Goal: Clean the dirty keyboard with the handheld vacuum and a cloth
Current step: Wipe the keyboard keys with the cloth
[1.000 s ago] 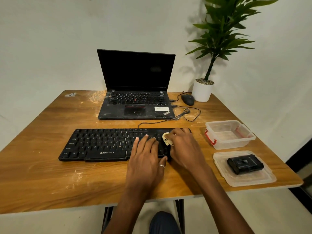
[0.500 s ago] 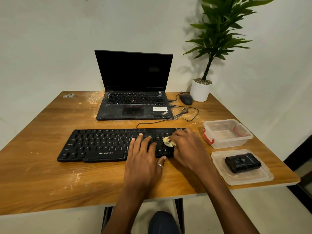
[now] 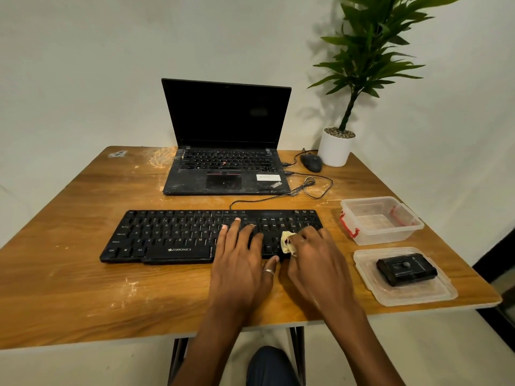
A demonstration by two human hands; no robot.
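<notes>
**Item: keyboard wipe in progress, right end of board**

Fingers. The right hand (image 3: 315, 254) has its fingers curled shut around a small cream cloth (image 3: 288, 243), bunched and pressed onto the keys right of frame centre. The left hand (image 3: 239, 254) lies flat, fingers spread and holding nothing, palm down on the keys just beside the cloth; a ring shows on one finger.

Task item. The black keyboard (image 3: 172, 235) sits in the middle of the frame on the wooden table (image 3: 69, 288). Its long axis runs left to right across the frame; its lettering reads upright to the wearer, space-bar edge nearest the body, cable leaving the far edge toward the laptop (image 3: 225, 151).

Surroundings. A dark device, probably the handheld vacuum (image 3: 405, 268), rests on a clear lid at lower right, well apart from both hands. An open clear tub (image 3: 381, 220) stands just above it.

Risks, as judged:
- The small wad may snag a keycap edge and lift it.
- Wiping may push grit between keys rather than off them.
- If the bracing palm slackens, the board may skid toward the tub.
</notes>
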